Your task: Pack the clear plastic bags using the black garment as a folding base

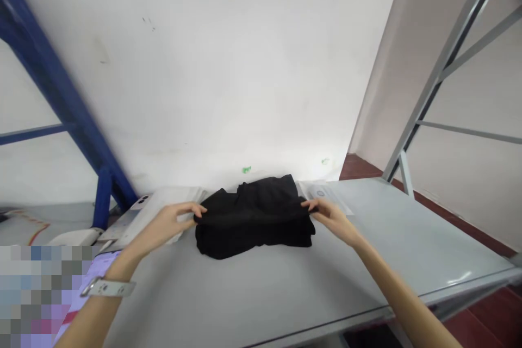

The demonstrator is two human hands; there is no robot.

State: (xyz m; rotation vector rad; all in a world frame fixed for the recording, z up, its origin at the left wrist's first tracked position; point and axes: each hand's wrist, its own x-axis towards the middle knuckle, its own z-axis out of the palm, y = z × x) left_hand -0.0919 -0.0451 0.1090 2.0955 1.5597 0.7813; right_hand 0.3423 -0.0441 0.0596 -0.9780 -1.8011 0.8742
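A folded black garment (255,217) lies on the grey table (367,261) near the white wall. My left hand (173,221) pinches the cloth's left edge, fingers closed on the fabric. My right hand (330,215) grips its right edge in the same way. A pale watch (108,286) sits on my left wrist. Both arms reach forward from the near side of the table.
Flat clear plastic bags (163,204) lie left of the garment, and another bag with a printed label (324,194) lies behind my right hand. A white phone (126,216) rests at the left. A blue frame post (101,196) and a grey rack upright (408,174) flank the table.
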